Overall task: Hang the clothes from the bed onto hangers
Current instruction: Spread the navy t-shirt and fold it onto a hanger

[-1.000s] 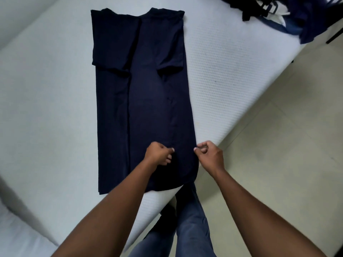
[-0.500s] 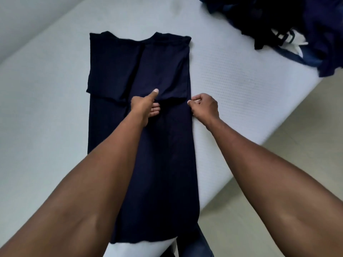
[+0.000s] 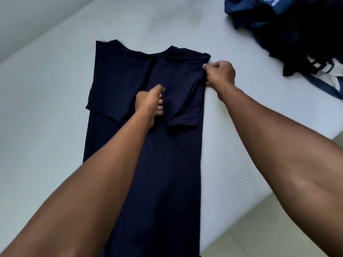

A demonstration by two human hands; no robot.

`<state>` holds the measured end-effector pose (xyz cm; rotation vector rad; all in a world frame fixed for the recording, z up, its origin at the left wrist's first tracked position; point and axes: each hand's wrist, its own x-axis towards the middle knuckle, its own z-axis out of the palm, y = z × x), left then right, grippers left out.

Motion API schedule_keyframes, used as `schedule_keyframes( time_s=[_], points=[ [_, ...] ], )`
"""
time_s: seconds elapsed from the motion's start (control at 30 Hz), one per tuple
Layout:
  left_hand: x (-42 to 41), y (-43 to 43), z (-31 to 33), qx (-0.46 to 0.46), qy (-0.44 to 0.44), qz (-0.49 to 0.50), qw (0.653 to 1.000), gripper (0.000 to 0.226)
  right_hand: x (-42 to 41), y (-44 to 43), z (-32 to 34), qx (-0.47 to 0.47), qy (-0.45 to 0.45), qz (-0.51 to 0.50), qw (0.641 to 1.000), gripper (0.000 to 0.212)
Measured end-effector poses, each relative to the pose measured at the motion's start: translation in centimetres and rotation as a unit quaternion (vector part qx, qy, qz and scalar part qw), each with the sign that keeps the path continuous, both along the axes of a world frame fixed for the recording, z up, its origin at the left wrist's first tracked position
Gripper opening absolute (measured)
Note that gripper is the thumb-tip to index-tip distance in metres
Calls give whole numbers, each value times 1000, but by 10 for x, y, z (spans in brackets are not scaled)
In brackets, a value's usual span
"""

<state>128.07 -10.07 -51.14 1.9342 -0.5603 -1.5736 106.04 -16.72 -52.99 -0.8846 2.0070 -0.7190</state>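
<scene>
The dark shirt (image 3: pixel 167 164) lies flat on the bed (image 3: pixel 46 108), mid-frame — right hand (image 3: pixel 220 75) pinching its shoulder, left hand (image 3: pixel 150 102) curled on its middle, too blurry to tell if it grips — no hanger shows, and a clothes pile (image 3: pixel 289 30) waits upper right.

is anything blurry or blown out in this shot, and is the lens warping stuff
Head view: left hand smeared by motion blur, right hand on the navy t-shirt sharp; soft even light, no glare, shirt folds nearly lost in the dark; wide-angle lens swells the forearms at the bottom edge.
</scene>
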Motion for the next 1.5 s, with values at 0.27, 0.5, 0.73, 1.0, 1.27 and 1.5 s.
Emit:
schedule_keyframes(
  time_s=[0.27,0.5,0.73,1.0,1.27,1.5],
  points=[
    [-24,-90,-9,-96,-123,-6,988,10,-4,-6,-10,-8,-133,-55,990,48],
    [-13,-67,-20,-113,-136,36,984,42,0,1,-14,-7,-89,-43,995,49],
    [-3,-12,-2,-3,-126,-119,985,65,12,71,-6,5,-32,5,999,37],
    [1,67,2,-20,-90,-15,996,44,30,195,1,44,-44,-45,997,24],
    [-6,248,-6,52,-131,-195,971,25,45,337,6,117,-63,-4,991,31],
    [18,382,5,85,-158,-308,934,29,58,477,9,152,-43,36,987,29]
  ],
)
